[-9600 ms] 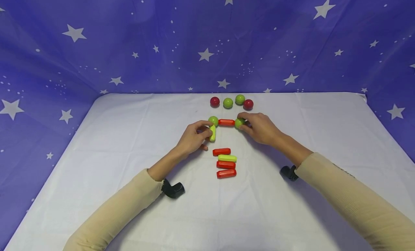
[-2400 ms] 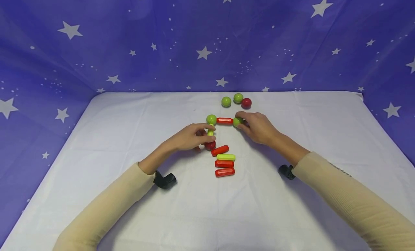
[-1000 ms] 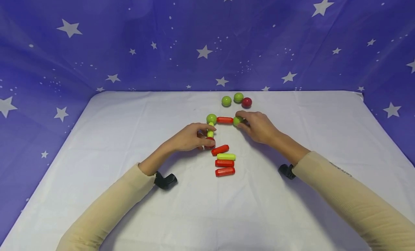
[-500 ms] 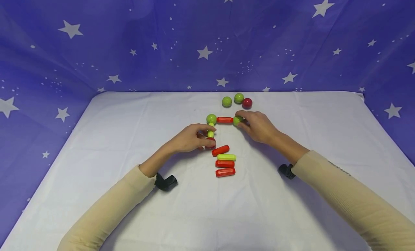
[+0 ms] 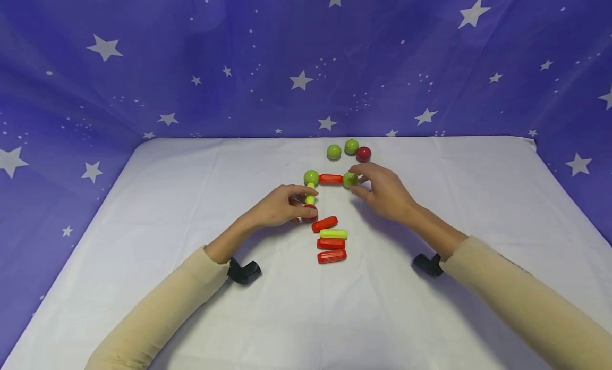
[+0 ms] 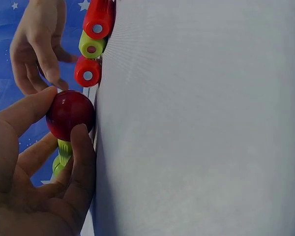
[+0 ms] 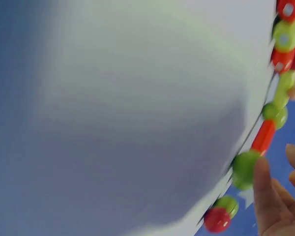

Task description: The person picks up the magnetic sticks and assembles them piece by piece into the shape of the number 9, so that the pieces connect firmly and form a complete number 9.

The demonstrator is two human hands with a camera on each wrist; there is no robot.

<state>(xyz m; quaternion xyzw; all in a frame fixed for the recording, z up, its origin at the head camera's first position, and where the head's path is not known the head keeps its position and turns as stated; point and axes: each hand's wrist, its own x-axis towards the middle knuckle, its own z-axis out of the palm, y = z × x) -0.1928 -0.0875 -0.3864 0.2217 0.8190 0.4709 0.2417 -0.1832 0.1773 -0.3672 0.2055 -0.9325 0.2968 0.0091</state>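
Blue-violet fabric [image 5: 239, 40], printed with pale stars and dots, is hanging behind the work and along both sides. White cloth [image 5: 392, 317] is lying below it, showing faint creases and bearing soft shadows beside both arms. Two cream sleeves [image 5: 158, 311] are slanting over its near part, with a black fitting [image 5: 245, 274] showing at each cuff.

Beyond them, the left hand [image 5: 279, 205] is pinching a red ball [image 6: 69, 115] between thumb and fingertips, one finger lying across a yellow-green stick [image 5: 310, 200]. Fingers of the right hand [image 5: 384, 192] are standing apart, curved about a green ball [image 5: 349, 179]; whether any is touching it cannot be told.

One red stick [image 5: 331, 179] is running crosswise from that ball to a corner green ball [image 5: 311, 177], where the yellow-green stick is leading nearward to the red ball. Closer, three loose red sticks [image 5: 331, 244] and a loose yellow-green stick [image 5: 333, 234] are lying in a stack-like row. Near the far edge, two spare green balls [image 5: 334, 152] and a spare red ball [image 5: 363, 154] are resting.
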